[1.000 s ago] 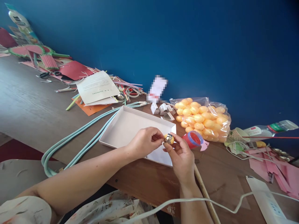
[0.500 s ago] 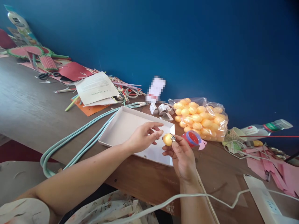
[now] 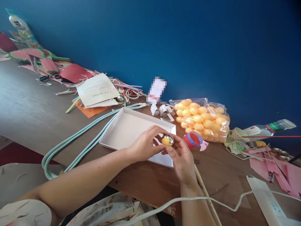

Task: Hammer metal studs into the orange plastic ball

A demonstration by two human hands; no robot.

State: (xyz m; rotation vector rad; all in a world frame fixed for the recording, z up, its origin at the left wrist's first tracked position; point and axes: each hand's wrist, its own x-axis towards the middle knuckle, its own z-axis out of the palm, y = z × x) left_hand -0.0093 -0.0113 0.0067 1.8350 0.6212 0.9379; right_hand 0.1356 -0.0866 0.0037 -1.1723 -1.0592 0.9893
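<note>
Both my hands meet over the near right corner of a shallow white box lid (image 3: 124, 127). Between them is a small yellow ball (image 3: 166, 141) with a shiny silver cap (image 3: 169, 138) on its top. My right hand (image 3: 181, 158) pinches the ball from below and the right. My left hand (image 3: 144, 145) curls its fingers round the ball's left side, thumb and forefinger touching it. Just right of my hands a red cup with a blue rim (image 3: 193, 139) lies on its side on the brown table (image 3: 30, 110).
A clear bag of yellow balls (image 3: 202, 119) lies behind the cup. Pale green cords (image 3: 77, 141) loop left of the lid. Papers, straws and scissors clutter the far left. A white cable (image 3: 188, 201) and a power strip (image 3: 268, 201) lie near right. Pink paper scraps (image 3: 277, 169) lie far right.
My left hand, which had opened and drawn back from the ball half a second ago, has closed on it again. The silver cap now sits on top of the ball.
</note>
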